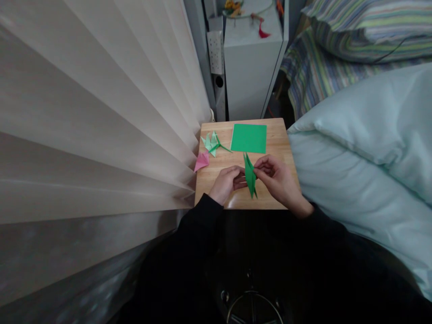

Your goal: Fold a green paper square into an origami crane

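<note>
A folded green origami paper (250,176), long and pointed at both ends, stands on edge between my hands above the small wooden table (216,198). My right hand (275,177) pinches its right side between thumb and fingers. On the other side, my left hand (231,181) has its fingers against the paper, partly hidden behind it. Just beyond my hands lies a stack of green paper sheets (249,138). Farther left rest a light green folded piece (210,142) with a darker green strip across it and a pink folded piece (202,160).
A pleated pale curtain (135,112) borders the table's left edge. Light blue bedding (364,139) lies close on the right, with a striped pillow (381,31) behind. Beyond the table stands a white cabinet (251,76) with a red tassel (263,31) on top.
</note>
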A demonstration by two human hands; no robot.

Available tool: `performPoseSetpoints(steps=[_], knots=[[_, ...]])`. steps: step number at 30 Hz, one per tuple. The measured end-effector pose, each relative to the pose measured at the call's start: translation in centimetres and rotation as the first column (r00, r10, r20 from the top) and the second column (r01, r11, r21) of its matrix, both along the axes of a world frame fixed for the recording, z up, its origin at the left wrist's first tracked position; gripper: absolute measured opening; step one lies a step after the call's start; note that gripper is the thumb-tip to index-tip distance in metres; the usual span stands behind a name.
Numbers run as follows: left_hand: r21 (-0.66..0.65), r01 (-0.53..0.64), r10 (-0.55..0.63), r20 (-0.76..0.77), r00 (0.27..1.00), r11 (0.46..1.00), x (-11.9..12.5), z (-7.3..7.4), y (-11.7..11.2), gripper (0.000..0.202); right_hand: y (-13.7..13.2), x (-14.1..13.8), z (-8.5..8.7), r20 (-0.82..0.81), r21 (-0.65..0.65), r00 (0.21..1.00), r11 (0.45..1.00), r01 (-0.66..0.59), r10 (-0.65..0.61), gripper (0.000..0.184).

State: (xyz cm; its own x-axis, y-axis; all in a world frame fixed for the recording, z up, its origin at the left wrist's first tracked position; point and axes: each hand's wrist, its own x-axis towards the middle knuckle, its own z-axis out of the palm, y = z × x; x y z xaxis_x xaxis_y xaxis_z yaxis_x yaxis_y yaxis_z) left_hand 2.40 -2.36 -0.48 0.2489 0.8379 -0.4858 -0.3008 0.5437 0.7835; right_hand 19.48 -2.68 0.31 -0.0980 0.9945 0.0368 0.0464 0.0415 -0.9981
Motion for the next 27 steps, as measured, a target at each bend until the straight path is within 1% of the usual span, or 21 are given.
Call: performPoseSetpoints(steps=[2,4,7,9,10,12,15,17,19,22,27], knots=[[-0.004,0.016,-0.016,0.018,1.0,1.0,-0.2,0.1,0.0,0.034,0.0,0.2,0.1,0.061,0.017,0.998,1.0,0.016,-0.017,0.015],[0.074,0.084,-0.082,-0.03,0.996,0.994,-0.2,0.1,0.0,0.042,-0.1,0.2,0.1,0.12,0.024,0.993,1.0,0.018,-0.021,0.012],[0.232,0.228,-0.202,-0.133,0.97,0.946,0.1,0.0,-0.1,0.042,-0.4,0.0,0.0,0.202,0.038,0.979,0.999,0.011,-0.019,0.012],[0.298,0.276,-0.222,-0.202,0.954,0.914,0.3,-0.4,-0.1,0.037,-0.6,-0.3,-0.1,0.243,0.054,0.97,0.998,0.012,-0.025,0.012],[0.316,0.276,-0.211,-0.225,0.951,0.908,0.4,-0.6,-0.1,0.033,-0.6,-0.4,-0.1,0.251,0.059,0.968,0.998,0.015,-0.029,0.011],[0.328,0.244,-0.171,-0.236,0.957,0.913,0.3,-1.0,0.1,0.032,-0.6,-0.5,-0.1,0.242,0.053,0.97,0.998,0.027,-0.039,0.011],[0.362,0.171,-0.07,-0.276,0.959,0.916,0.0,-1.1,0.3,0.028,-0.5,-0.3,-0.1,0.205,0.035,0.976,0.997,0.066,-0.071,0.014],[0.419,0.14,0.019,-0.354,0.935,0.897,-0.1,-1.0,0.4,0.023,-0.3,-0.1,-0.2,0.2,0.028,0.974,0.995,0.098,-0.102,0.017],[0.469,0.123,0.083,-0.395,0.915,0.875,-0.2,-0.7,0.4,0.018,-0.3,0.0,-0.4,0.225,0.009,0.969,0.994,0.106,-0.105,0.019],[0.496,0.116,0.102,-0.392,0.914,0.861,0.0,-0.5,0.3,0.014,-0.3,0.1,-0.4,0.275,-0.033,0.96,0.997,0.07,-0.058,0.016],[0.444,0.088,0.092,-0.369,0.925,0.892,0.2,-0.8,0.2,0.01,-0.4,0.0,0.3,0.271,-0.032,0.961,0.998,0.057,-0.047,0.014]])
